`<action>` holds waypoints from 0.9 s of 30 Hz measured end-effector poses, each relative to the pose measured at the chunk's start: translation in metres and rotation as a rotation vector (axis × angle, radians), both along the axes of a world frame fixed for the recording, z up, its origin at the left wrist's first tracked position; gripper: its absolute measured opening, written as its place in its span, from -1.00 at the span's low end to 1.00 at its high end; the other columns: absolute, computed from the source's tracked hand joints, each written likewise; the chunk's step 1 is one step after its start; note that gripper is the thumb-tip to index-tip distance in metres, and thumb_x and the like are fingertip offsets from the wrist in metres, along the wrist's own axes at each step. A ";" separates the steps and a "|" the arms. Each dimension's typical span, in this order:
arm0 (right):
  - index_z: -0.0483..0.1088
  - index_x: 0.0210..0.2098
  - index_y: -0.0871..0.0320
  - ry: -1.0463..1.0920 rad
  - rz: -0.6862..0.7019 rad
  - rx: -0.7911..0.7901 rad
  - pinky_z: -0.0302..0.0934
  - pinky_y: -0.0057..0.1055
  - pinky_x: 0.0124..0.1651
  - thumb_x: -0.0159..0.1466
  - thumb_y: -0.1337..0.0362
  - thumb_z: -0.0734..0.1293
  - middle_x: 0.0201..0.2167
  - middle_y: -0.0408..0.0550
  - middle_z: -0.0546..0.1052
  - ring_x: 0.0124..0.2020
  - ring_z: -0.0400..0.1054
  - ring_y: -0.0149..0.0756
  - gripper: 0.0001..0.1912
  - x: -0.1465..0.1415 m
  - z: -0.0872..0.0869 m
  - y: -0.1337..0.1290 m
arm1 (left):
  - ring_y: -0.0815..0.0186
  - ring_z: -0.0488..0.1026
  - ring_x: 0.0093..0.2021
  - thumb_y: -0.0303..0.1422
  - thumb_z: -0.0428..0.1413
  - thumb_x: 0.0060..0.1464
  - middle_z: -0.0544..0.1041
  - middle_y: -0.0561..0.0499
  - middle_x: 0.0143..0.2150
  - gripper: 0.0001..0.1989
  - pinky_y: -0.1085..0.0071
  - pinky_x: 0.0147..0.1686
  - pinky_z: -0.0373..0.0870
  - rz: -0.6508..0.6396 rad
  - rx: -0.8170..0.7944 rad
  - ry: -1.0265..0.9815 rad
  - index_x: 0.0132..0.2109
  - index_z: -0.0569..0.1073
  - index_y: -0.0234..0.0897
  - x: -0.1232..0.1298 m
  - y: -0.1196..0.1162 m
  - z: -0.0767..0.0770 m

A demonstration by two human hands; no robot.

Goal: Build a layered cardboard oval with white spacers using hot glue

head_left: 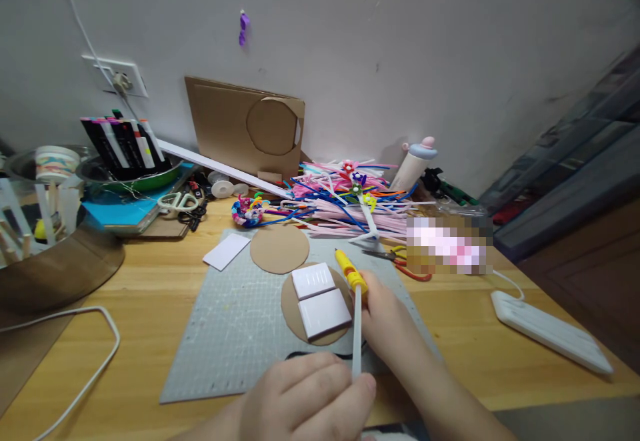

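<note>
My right hand (379,309) is wrapped round a yellow glue gun (351,271), its tip pointing away over the mat. A long whitish glue stick (357,334) runs from the back of the gun towards me, and my left hand (313,397) pinches its near end. Left of the gun, two white rectangular pieces, a smaller one (313,281) and a larger one (325,313), lie on a cardboard disc (291,317). Another cardboard disc (280,249) lies behind them. A loose white card (227,252) rests at the mat's back left corner.
Under the discs is a grey cutting mat (225,334). Pipe cleaners (360,217) are heaped behind it. Red-and-yellow-handled pliers (400,259) lie right, near a white power strip (550,331). Scissors (177,203), a marker holder (125,144) and a tub (95,254) stand left.
</note>
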State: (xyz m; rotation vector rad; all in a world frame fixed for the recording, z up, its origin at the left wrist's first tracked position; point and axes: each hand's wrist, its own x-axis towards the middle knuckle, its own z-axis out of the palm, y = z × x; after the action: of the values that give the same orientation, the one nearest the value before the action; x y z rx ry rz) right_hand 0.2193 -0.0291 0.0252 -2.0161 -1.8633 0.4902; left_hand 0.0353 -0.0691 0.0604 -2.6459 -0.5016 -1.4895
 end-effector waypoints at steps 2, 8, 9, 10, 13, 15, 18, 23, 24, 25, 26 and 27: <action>0.29 -0.10 0.12 -0.070 -0.024 0.024 0.00 -0.40 -0.40 0.29 0.38 0.17 -0.26 -0.01 0.52 -0.29 0.42 -0.13 -0.80 -0.002 0.001 0.000 | 0.40 0.55 -0.40 -0.41 -0.17 0.33 0.60 -0.03 -0.46 -0.68 0.49 -0.28 0.54 -0.016 -0.004 -0.009 -0.18 0.44 -0.50 0.003 0.000 0.000; 0.30 -0.11 0.10 -0.020 0.026 0.160 0.06 -0.38 -0.37 0.28 0.32 0.18 -0.27 -0.06 0.51 -0.30 0.40 -0.14 -0.81 -0.009 0.001 -0.005 | 0.37 0.47 -0.50 -0.56 0.01 0.15 0.57 -0.01 -0.46 -0.87 0.44 -0.46 0.51 -0.065 0.055 0.032 -0.24 0.46 -0.39 0.017 0.007 0.004; 0.30 -0.11 0.09 0.026 0.048 0.196 0.09 -0.38 -0.35 0.28 0.31 0.18 -0.26 -0.07 0.51 -0.29 0.40 -0.15 -0.80 -0.011 0.001 -0.007 | 0.36 0.46 -0.50 -0.57 0.03 0.12 0.57 -0.03 -0.46 -0.87 0.42 -0.48 0.50 -0.078 0.061 0.054 -0.23 0.46 -0.41 0.019 0.008 0.003; 0.30 -0.10 0.09 0.075 0.065 0.228 0.12 -0.39 -0.33 0.28 0.31 0.17 -0.25 -0.07 0.51 -0.27 0.40 -0.17 -0.79 -0.012 0.002 -0.009 | 0.35 0.45 -0.50 -0.57 0.04 0.11 0.56 -0.05 -0.46 -0.87 0.41 -0.50 0.48 -0.088 0.048 0.073 -0.22 0.47 -0.44 0.021 0.010 0.002; 0.30 -0.12 0.08 0.179 0.109 0.297 0.17 -0.40 -0.24 0.23 0.34 0.16 -0.22 -0.08 0.50 -0.22 0.40 -0.20 -0.76 -0.016 0.006 -0.014 | 0.33 0.49 -0.45 -0.58 0.08 0.10 0.56 -0.07 -0.44 -0.87 0.42 -0.48 0.49 -0.041 0.003 0.018 -0.19 0.47 -0.50 0.024 0.012 -0.003; 0.31 -0.13 0.09 0.195 0.119 0.299 0.18 -0.41 -0.26 0.20 0.36 0.15 -0.24 -0.10 0.50 -0.25 0.40 -0.22 -0.74 -0.017 0.008 -0.015 | 0.31 0.52 -0.39 -0.60 0.11 0.08 0.58 -0.10 -0.38 -0.87 0.41 -0.42 0.51 0.000 0.012 -0.052 -0.18 0.46 -0.52 0.024 0.013 -0.005; 0.32 -0.17 0.07 0.182 0.091 0.247 0.17 -0.42 -0.34 0.21 0.34 0.16 -0.34 -0.15 0.49 -0.35 0.39 -0.26 -0.78 -0.018 0.010 -0.013 | 0.26 0.54 -0.36 -0.60 0.08 0.09 0.59 -0.16 -0.31 -0.83 0.36 -0.43 0.51 -0.032 0.058 -0.043 -0.14 0.45 -0.57 0.022 0.017 -0.006; 0.35 -0.22 0.05 0.110 0.054 0.195 0.18 -0.38 -0.37 0.23 0.31 0.17 -0.32 -0.11 0.51 -0.35 0.41 -0.21 -0.83 -0.020 0.009 -0.004 | 0.27 0.51 -0.40 -0.59 -0.04 0.16 0.54 -0.12 -0.40 -0.80 0.36 -0.48 0.49 0.063 0.102 0.074 -0.17 0.46 -0.54 0.022 0.033 -0.002; 0.36 -0.22 0.05 0.110 0.056 0.201 0.18 -0.37 -0.36 0.24 0.32 0.17 -0.32 -0.10 0.52 -0.34 0.41 -0.19 -0.83 -0.020 0.008 -0.003 | 0.28 0.50 -0.42 -0.59 -0.06 0.17 0.52 -0.09 -0.44 -0.80 0.37 -0.49 0.48 0.100 0.114 0.082 -0.19 0.46 -0.52 0.023 0.036 -0.002; 0.36 -0.22 0.05 0.118 0.063 0.202 0.19 -0.36 -0.35 0.25 0.32 0.17 -0.33 -0.10 0.51 -0.35 0.41 -0.19 -0.83 -0.019 0.009 -0.003 | 0.28 0.50 -0.42 -0.59 -0.06 0.17 0.51 -0.08 -0.45 -0.80 0.38 -0.48 0.47 0.124 0.122 0.084 -0.21 0.47 -0.51 0.024 0.039 -0.001; 0.36 -0.23 0.04 0.127 0.069 0.199 0.20 -0.36 -0.36 0.26 0.32 0.17 -0.36 -0.11 0.51 -0.36 0.41 -0.20 -0.83 -0.019 0.009 -0.003 | 0.29 0.49 -0.41 -0.58 -0.06 0.17 0.50 -0.07 -0.46 -0.80 0.39 -0.47 0.47 0.136 0.127 0.077 -0.23 0.47 -0.49 0.025 0.040 -0.001; 0.36 -0.24 0.02 0.131 0.071 0.194 0.20 -0.37 -0.36 0.27 0.31 0.17 -0.40 -0.13 0.50 -0.39 0.41 -0.21 -0.85 -0.018 0.010 -0.004 | 0.29 0.50 -0.39 -0.58 -0.06 0.17 0.50 -0.07 -0.45 -0.80 0.39 -0.45 0.47 0.143 0.126 0.066 -0.23 0.47 -0.48 0.026 0.040 0.000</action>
State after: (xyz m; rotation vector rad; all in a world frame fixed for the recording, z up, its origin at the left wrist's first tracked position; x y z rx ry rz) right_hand 0.2014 -0.0329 0.0352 -1.7556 -1.8326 0.4306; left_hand 0.0617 -0.0290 0.0601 -2.4968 -0.5582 -1.3422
